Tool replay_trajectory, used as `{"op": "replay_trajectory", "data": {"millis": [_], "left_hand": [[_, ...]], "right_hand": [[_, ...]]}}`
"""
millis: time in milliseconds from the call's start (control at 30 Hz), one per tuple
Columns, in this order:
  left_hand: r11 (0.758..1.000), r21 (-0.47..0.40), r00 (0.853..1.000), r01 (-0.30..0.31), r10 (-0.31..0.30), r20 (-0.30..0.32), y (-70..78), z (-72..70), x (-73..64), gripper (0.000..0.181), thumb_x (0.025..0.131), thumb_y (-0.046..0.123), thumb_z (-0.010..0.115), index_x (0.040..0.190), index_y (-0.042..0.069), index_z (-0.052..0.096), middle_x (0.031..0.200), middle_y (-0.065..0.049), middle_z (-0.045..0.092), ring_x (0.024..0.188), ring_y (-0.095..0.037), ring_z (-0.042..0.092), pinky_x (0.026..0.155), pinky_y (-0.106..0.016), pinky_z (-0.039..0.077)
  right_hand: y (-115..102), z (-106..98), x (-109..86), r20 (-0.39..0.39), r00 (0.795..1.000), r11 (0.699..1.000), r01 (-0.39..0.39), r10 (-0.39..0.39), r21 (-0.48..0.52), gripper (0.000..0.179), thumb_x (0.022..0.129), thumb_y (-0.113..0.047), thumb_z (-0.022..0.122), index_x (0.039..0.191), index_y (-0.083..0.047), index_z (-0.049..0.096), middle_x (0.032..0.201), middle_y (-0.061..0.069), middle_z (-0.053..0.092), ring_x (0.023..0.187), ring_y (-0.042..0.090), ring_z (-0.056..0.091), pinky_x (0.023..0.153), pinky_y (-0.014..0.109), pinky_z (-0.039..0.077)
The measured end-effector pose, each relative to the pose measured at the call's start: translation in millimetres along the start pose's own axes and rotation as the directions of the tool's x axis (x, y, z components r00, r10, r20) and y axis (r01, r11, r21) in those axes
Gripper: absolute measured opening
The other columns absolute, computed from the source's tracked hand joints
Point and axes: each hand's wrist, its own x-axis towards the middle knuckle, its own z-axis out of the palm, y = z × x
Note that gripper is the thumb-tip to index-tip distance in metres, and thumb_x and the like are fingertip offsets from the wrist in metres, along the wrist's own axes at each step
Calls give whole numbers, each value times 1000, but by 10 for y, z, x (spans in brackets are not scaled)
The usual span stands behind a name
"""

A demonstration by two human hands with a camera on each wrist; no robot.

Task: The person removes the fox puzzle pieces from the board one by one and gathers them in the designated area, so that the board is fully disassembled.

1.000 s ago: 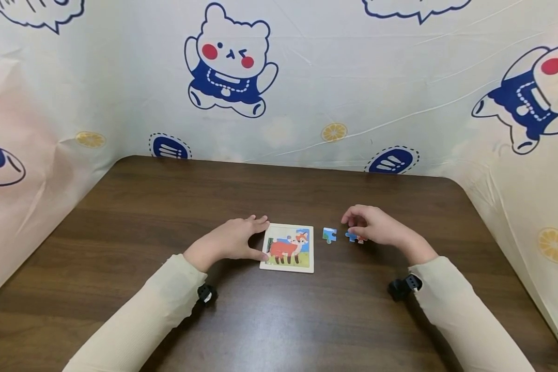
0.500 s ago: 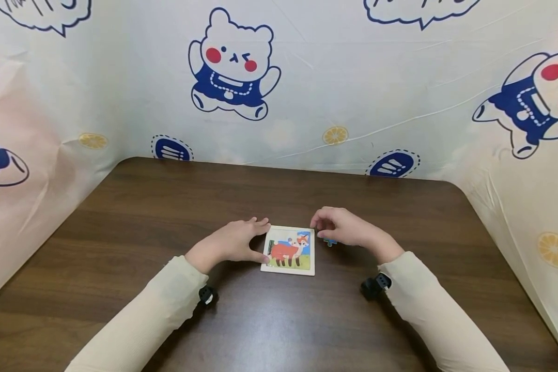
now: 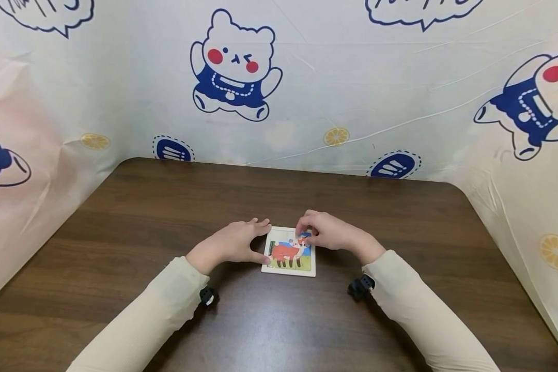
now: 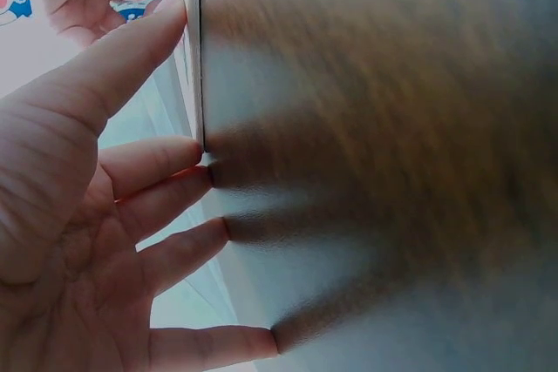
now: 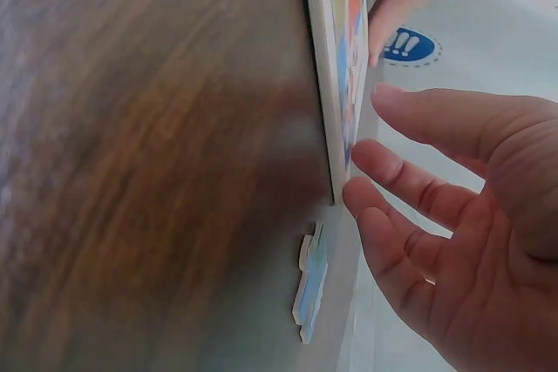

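Observation:
A square wooden puzzle board point(image 3: 285, 274) with a red-orange fox-like animal lies on the table. My left hand point(image 3: 228, 242) spans its left side with straight fingers; the thumb point(image 4: 131, 54) rests on the board and the index fingertip meets its corner. Over the upper right of the board, my right hand point(image 3: 332, 231) pinches a small blue-and-red puzzle piece point(image 3: 305, 235), largely hidden by the fingers. In the right wrist view its fingertips lie close to the board's face. A second, loose puzzle piece point(image 5: 311, 289) lies flat beside the board, hidden behind the right hand in the head view.
The brown wooden table point(image 3: 190, 191) runs back to a cloth backdrop point(image 3: 307, 93) printed with bears and orange slices. Cloth also hangs at both sides. Black devices sit at the left wrist point(image 3: 208, 295) and the right wrist point(image 3: 361, 287).
My right hand has moved left from the loose pieces to the board's upper right; the farther piece has left its spot. The left hand has stayed on the board's left side.

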Motion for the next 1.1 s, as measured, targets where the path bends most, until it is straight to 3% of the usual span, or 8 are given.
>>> {"op": "replay_trajectory", "data": {"millis": [467, 800, 1100], "left_hand": [[1000, -6, 1000, 0, 0, -10, 8, -4, -6, 85, 82, 50, 77, 151, 11, 44, 161, -7, 35, 149, -36, 31, 117, -53, 34], [1000, -17, 1000, 6, -6, -3, 5, -8, -10, 86, 83, 50, 77, 151, 12, 42, 161, -7, 34, 150, -35, 30, 117, -53, 33], [1000, -19, 1000, 4, -4, -3, 0, 7, -13, 86, 82, 51, 77, 151, 12, 43, 161, -7, 34, 150, -35, 29, 117, -53, 34]], "right_hand": [[-11, 52, 13, 12, 1000, 999, 7, -6, -49, 13, 90, -7, 72, 102, -12, 70, 111, 8, 53, 78, 14, 53, 73, 23, 48], [-43, 72, 11, 3, 1000, 997, 1, 0, -78, 14, 90, -7, 72, 101, -14, 68, 112, 7, 53, 100, 22, 52, 86, 33, 48], [-41, 99, 14, -8, 1000, 997, 6, -6, -71, 16, 92, -6, 69, 105, -16, 67, 110, 5, 56, 103, 22, 51, 90, 36, 48]]}}
